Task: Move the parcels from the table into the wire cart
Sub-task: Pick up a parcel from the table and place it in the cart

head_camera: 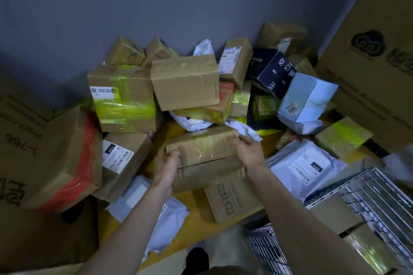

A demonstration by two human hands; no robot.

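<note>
Taped box (204, 154) clamped at both ends by left hand (166, 166) and right hand (250, 152); crushed sides could slip when lifted.

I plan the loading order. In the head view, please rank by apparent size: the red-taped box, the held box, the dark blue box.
1. red-taped box
2. held box
3. dark blue box, though it lies farther away.
</note>
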